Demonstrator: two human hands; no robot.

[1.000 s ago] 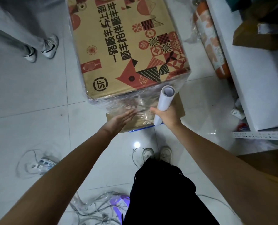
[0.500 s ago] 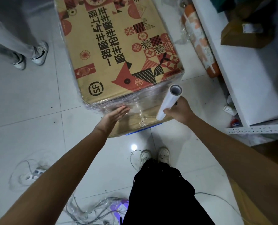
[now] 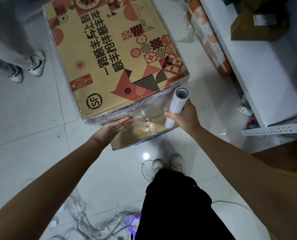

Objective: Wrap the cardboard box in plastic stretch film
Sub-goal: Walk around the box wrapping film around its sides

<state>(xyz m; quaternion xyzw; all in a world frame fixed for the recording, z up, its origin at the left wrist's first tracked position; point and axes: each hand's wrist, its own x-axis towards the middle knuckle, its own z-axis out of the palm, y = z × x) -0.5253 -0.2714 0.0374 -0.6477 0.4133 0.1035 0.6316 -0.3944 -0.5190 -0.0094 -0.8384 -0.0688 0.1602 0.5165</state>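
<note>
- White glossy floor tiles (image 3: pixel 31 122) fill the scene, with a white shelf unit (image 3: pixel 258 70) along the right edge.
- Standing on the floor ahead of the person's feet, the cardboard box (image 3: pixel 113 54) shows red and black printed patterns on top; its near side is covered in clear stretch film (image 3: pixel 144 111).
- An orange-and-white patterned roll (image 3: pixel 208 37) lies on the floor between the box and the shelf unit.
- Another person's grey trouser legs and white shoes (image 3: pixel 35 64) stand at the left.
- Loose crumpled film scraps (image 3: pixel 85 220) lie on the floor at the bottom.
- The film roll (image 3: pixel 176 107), a white tube, stands tilted by the box's near right corner.
- The right hand (image 3: pixel 184 116) grips that roll, fingers curled round it.
- The left hand (image 3: pixel 116 125) lies flat on the wrapped near side, fingers straight and together.
</note>
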